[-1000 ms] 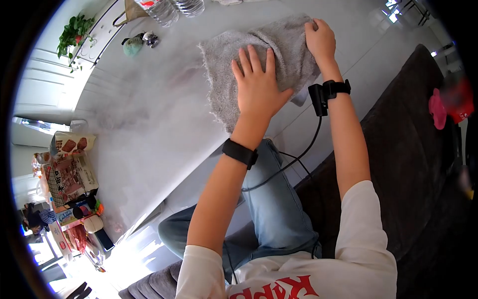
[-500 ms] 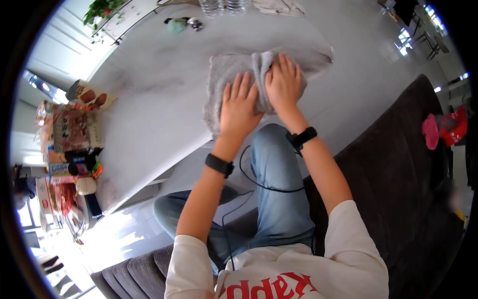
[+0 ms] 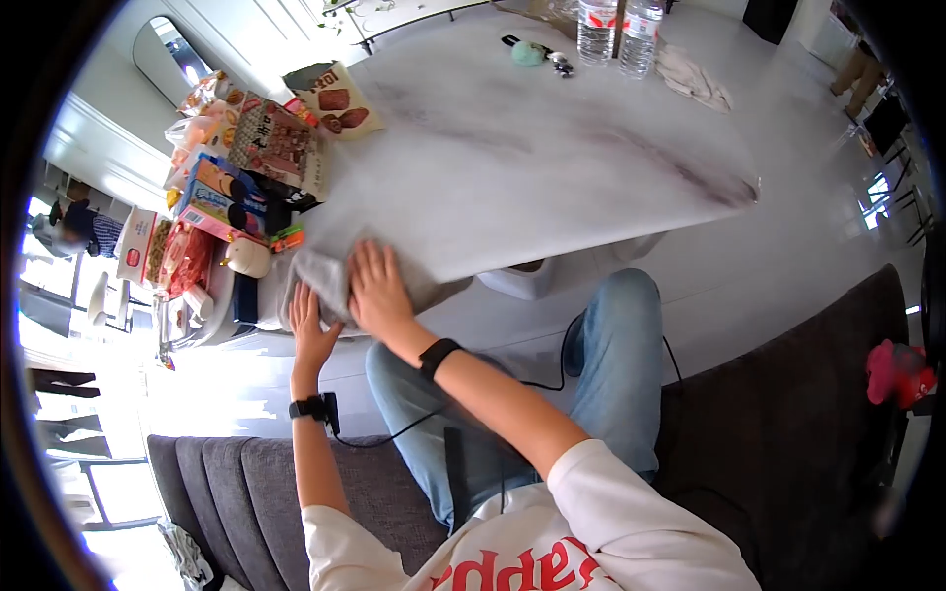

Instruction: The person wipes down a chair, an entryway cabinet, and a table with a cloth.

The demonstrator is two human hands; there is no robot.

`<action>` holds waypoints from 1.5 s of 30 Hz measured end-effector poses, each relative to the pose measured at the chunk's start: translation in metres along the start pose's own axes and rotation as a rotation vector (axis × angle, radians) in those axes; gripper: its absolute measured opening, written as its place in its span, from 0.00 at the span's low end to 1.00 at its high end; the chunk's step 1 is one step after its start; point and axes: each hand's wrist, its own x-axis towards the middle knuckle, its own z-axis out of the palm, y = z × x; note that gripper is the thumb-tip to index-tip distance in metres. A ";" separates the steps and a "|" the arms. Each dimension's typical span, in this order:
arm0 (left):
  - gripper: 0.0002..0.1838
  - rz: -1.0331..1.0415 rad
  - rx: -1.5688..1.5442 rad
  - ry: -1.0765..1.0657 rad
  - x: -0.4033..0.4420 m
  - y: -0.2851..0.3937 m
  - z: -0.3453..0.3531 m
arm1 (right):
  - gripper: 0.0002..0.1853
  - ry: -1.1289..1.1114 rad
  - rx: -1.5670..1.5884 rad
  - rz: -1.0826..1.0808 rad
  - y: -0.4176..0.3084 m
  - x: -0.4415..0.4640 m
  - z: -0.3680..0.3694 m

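Observation:
A grey cloth (image 3: 320, 271) lies bunched on the marble-patterned table (image 3: 473, 197), at its near left edge. My right hand (image 3: 379, 295) rests flat on the cloth's right part, with its fingers stretched out. Just left of it and a little lower, my left hand (image 3: 313, 335) touches the cloth's near side, fingers extended. Part of the cloth is hidden beneath both hands. Close to the cloth, on its left, are a dark blue case-like item (image 3: 245, 298) and a cream round object (image 3: 246, 258).
Snack bags (image 3: 279, 143) and boxes (image 3: 225, 197) crowd the table's left end. Two water bottles (image 3: 597, 34), a pale crumpled cloth (image 3: 693, 79) and a small green item (image 3: 529, 53) stand or lie at the far side. A dark sofa (image 3: 788, 384) runs behind me; cables hang around my legs.
Both hands and the grey cloth have moved left along the table's near edge, to beside the snacks. The cloth is now more bunched. My view has turned left.

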 end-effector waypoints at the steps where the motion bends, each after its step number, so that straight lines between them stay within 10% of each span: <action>1: 0.44 -0.055 0.027 0.021 -0.005 -0.008 -0.007 | 0.35 -0.019 0.021 -0.066 -0.017 -0.001 0.005; 12: 0.44 0.088 0.110 -0.072 -0.002 0.067 -0.001 | 0.29 -0.010 -0.103 -0.337 0.024 -0.024 -0.005; 21: 0.47 0.470 -0.130 -0.087 0.081 0.255 0.042 | 0.25 -0.151 -0.051 0.025 0.194 -0.071 -0.131; 29: 0.62 0.443 -0.172 -0.574 0.186 0.262 0.047 | 0.27 -1.019 -0.169 0.233 0.228 0.017 -0.166; 33: 0.68 0.395 -0.059 -0.662 0.237 0.255 0.049 | 0.29 -0.950 -0.252 0.282 0.249 0.059 -0.135; 37: 0.66 0.326 0.076 -0.716 0.285 0.243 0.051 | 0.44 -0.409 -0.136 0.202 0.345 0.087 -0.009; 40: 0.66 0.256 0.097 -0.718 0.323 0.230 0.062 | 0.35 -0.666 -0.018 0.447 0.298 0.138 -0.076; 45: 0.65 0.190 0.079 -0.742 0.389 0.210 0.067 | 0.23 -0.341 -0.034 0.353 0.322 0.209 -0.040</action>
